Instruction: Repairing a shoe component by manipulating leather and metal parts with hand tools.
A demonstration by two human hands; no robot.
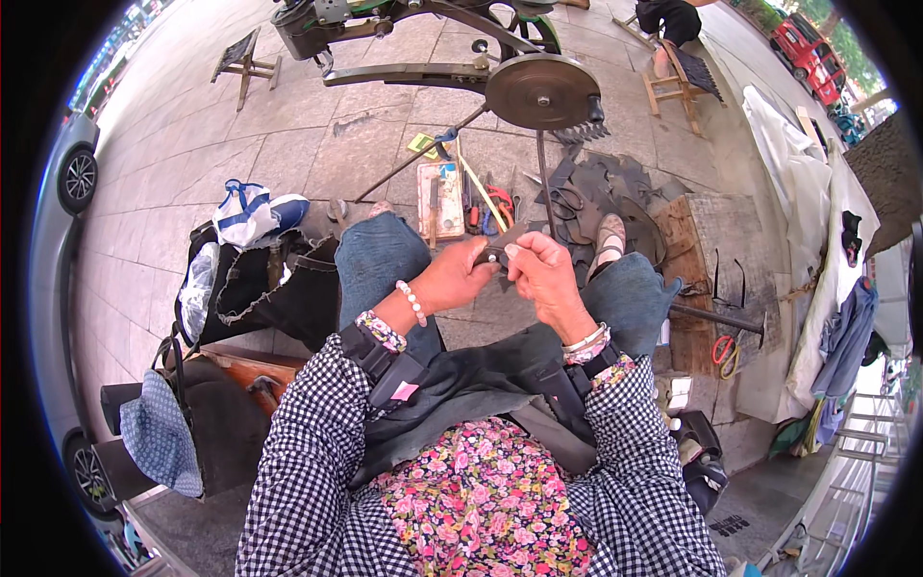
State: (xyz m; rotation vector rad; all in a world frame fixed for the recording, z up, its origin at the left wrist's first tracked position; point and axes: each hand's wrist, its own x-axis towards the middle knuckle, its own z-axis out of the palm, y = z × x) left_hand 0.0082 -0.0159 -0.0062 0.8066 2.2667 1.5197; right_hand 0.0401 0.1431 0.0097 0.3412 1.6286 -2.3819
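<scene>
Close together above my lap are my left hand [448, 284] and my right hand [544, 276]. A small dark flat piece [507, 238], perhaps rubber or leather, lies between them. My left fingers and thumb are closed on its left side. On the right, my other thumb and fingers pinch its edge. A small pale round spot [492, 257] shows at the left fingers; its kind is unclear. Past my hands, dark scraps [615, 183] are heaped on the paving with a pair of scissors [565, 202] on them. A dark apron [481, 380] covers my lap.
A hand-cranked sewing machine with a round wheel [542, 91] stands ahead. Beneath it sits a white tray [423, 207] with tools alongside. At right are a wooden block [700, 260] and red-and-yellow-handled scissors [726, 356]; at left, a black bag [279, 303] and a parked car [58, 250].
</scene>
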